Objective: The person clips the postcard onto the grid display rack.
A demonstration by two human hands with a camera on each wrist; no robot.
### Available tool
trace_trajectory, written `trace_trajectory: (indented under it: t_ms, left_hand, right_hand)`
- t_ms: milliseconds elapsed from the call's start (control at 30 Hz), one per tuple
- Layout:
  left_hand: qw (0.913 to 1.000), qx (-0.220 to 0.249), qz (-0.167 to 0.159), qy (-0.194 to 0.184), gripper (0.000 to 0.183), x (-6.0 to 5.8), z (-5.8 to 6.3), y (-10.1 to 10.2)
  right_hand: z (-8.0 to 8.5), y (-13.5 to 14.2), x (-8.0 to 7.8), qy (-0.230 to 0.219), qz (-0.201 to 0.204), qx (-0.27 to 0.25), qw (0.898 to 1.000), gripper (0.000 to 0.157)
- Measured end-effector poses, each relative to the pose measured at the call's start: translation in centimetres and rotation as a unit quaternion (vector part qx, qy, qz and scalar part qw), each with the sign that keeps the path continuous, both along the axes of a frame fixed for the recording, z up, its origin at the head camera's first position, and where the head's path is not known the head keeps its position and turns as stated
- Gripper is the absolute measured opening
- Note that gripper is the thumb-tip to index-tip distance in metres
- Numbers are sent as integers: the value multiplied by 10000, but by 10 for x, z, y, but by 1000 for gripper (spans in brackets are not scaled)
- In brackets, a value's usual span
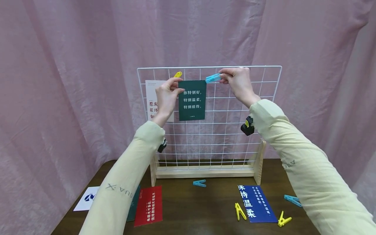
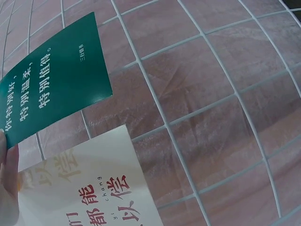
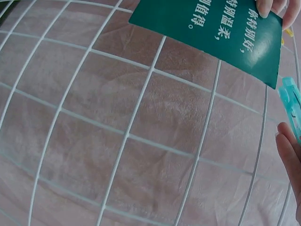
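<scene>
My left hand (image 1: 167,98) pinches a dark green card (image 1: 192,109) with white lettering by its upper left edge, against the white wire grid (image 1: 226,123). In my right hand (image 1: 239,83) is a light blue clothespin (image 1: 212,78), pinched between thumb and fingers, its tip right at the card's upper right corner. The right wrist view shows that clothespin (image 3: 291,101) just beside the green card (image 3: 225,42). A white card (image 1: 151,91) with red lettering hangs left of the green one, partly behind my left hand. A yellow clothespin (image 1: 178,74) shows above my left fingers.
Wooden feet (image 1: 259,163) hold the grid up on the dark table (image 1: 205,212). On it lie a red card (image 1: 149,205), a blue card (image 1: 259,204), a white card (image 1: 85,199), blue clothespins (image 1: 199,183) and yellow clothespins (image 1: 240,212). A pink curtain (image 1: 191,32) hangs behind.
</scene>
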State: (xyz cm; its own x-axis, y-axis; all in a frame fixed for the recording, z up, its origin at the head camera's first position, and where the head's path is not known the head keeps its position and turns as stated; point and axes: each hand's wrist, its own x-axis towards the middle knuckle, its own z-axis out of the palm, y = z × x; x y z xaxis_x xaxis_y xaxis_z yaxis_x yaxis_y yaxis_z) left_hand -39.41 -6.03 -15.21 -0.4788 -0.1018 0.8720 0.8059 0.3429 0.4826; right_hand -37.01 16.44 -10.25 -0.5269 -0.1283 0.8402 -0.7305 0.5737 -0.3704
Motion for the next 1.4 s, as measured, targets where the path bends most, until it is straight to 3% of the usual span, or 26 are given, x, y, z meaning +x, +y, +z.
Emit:
trace_trajectory:
  t_ms: [133,300,567,767,1133,1400]
  left_hand:
    - [10000,-10,38,-55,30,-1,0,1]
    - [9999,-19,83,-57,30,-2,-1,2]
    - [10000,-25,26,-85,29,-1,-2,4]
    - [10000,-3,-73,-17,30,-1,-3,6]
    - [9999,-7,-38,102,31,-2,-7,9]
    - [9998,44,29,165,30,-5,-10,7]
  right_hand:
    - [2,-5,-3,-21,-3,3,10000,13]
    - [7,-9,-2,238,-478,634,9966,14]
    - [11,-11,0,335,-619,815,9942,14]
    - [14,-12,2,506,-813,1309,9868,12]
    - [19,-15,4,28,-836,1689,9821,14]
    - [24,-21,3,71,-829,2068,9748,13]
